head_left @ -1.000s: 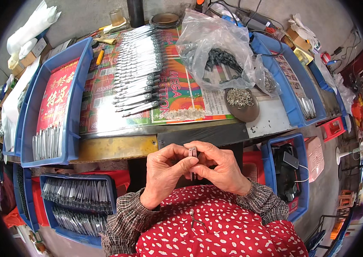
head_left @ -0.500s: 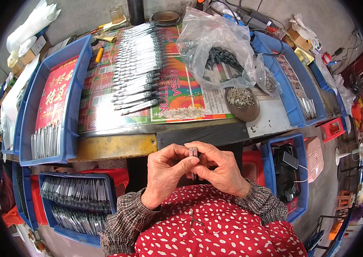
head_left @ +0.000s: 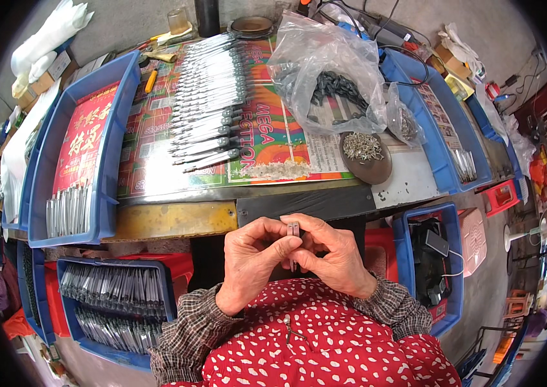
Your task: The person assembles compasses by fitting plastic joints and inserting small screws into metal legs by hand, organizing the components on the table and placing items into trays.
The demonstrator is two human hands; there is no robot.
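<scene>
At left, a blue tray (head_left: 108, 209) keeps slim metal pieces (head_left: 69, 211) in a row, presumably for easy pick-up. On the table, silver parts (head_left: 212, 97) lie side by side, likely to stay orderly. Near centre, the left hand (head_left: 251, 261) and right hand (head_left: 336, 257), fingers closed, pinch a small metal part (head_left: 293, 229), apparently for steadiness; some fingertips are hidden. Right, a brown dish (head_left: 374, 174) contains loose fittings (head_left: 362, 147).
</scene>
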